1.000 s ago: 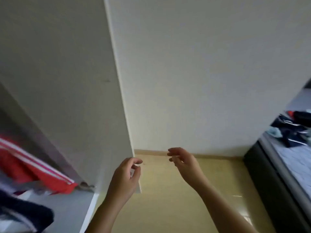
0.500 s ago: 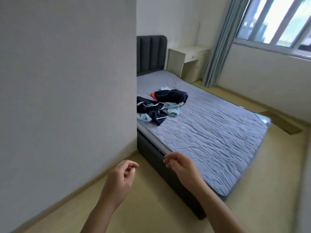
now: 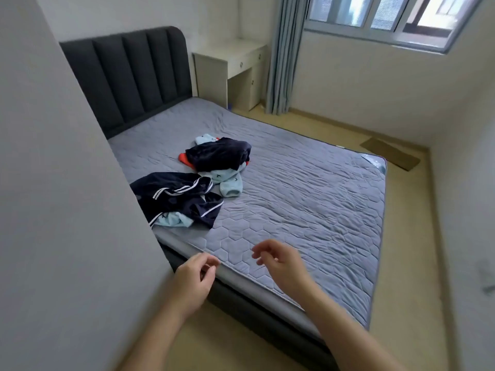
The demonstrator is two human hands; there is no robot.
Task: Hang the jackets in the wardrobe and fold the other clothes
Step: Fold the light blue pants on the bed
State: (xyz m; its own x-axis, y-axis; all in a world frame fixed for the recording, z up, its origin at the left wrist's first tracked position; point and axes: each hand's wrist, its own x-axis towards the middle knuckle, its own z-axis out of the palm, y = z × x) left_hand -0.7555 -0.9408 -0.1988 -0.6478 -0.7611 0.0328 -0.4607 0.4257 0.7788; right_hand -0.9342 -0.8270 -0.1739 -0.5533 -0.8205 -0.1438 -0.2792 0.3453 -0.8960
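Over the near edge of the bed point(image 3: 308, 199), the left hand point(image 3: 194, 275) and right hand point(image 3: 281, 263) hover empty, loosely curled, seemingly ready to gather. The navy garment point(image 3: 176, 196) and clothes pile point(image 3: 218, 156) lie unfolded farther up the bed.

I count one bed point(image 3: 308, 199). On it lie two clothes heaps: near heap point(image 3: 179, 198), far heap point(image 3: 218, 155). Past it are one desk point(image 3: 230, 60), one curtain point(image 3: 284, 54), one mat point(image 3: 389, 153).

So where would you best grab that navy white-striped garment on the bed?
Probably the navy white-striped garment by its raised, crumpled top fold, reaching in from the near bed edge. It lies in a loose heap partly over a light blue piece, so pinching high should lift it alone. The left hand and right hand hold nothing.
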